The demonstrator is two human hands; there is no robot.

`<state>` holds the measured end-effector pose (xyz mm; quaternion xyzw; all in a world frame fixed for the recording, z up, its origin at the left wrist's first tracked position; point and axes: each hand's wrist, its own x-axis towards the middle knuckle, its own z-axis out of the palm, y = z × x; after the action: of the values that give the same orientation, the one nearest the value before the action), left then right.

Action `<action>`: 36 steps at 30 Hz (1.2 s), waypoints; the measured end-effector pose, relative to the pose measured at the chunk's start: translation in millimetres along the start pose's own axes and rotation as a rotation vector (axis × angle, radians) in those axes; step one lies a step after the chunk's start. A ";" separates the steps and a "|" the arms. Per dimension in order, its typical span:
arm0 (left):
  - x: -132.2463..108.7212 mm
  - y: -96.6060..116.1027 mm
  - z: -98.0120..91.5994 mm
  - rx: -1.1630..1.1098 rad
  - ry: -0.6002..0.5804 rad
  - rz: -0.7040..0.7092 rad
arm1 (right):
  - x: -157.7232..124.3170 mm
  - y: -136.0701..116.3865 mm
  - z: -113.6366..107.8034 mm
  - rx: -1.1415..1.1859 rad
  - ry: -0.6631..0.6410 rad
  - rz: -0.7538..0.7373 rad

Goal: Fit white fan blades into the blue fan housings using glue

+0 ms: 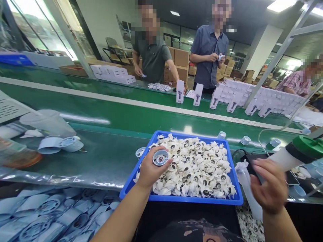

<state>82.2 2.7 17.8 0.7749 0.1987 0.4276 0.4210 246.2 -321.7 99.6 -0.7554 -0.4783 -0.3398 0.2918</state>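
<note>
The left hand (pixel 151 170) grips a light-blue cylindrical housing (pixel 160 158), round opening facing up, over the left part of a blue tray (pixel 189 200) heaped with white fan impellers (pixel 194 164). The right hand (pixel 271 186), blurred, is half-open with curled fingers, just off the tray's right edge, where a green-capped bottle (pixel 297 151) crowds the space. The tray's near edge reaches the front edge of the counter (pixel 108 158); leftward, a broad stretch separates it from a light-blue shell (pixel 60 144).
</note>
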 end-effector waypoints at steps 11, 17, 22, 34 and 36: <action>0.3 -2.7 3.9 -0.095 0.113 0.015 | 62.0 -27.4 104.4 -0.168 -0.920 0.108; 1.1 -0.6 3.8 -0.059 0.022 0.014 | 79.0 -37.9 160.0 -0.346 -0.902 0.185; 0.4 5.5 2.2 -0.086 -0.061 -0.035 | 65.3 -48.4 154.1 -0.359 -0.993 0.069; 0.9 13.6 -0.2 -0.027 -0.131 -0.139 | 67.0 -77.5 140.2 -0.440 -1.162 0.069; 1.7 13.7 0.3 -0.032 -0.173 -0.180 | 71.6 -76.9 147.9 -0.462 -1.165 0.127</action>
<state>82.6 -4.0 29.9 0.7810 0.2235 0.3229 0.4857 232.4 -142.3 76.6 -0.8871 -0.4270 0.0510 -0.1679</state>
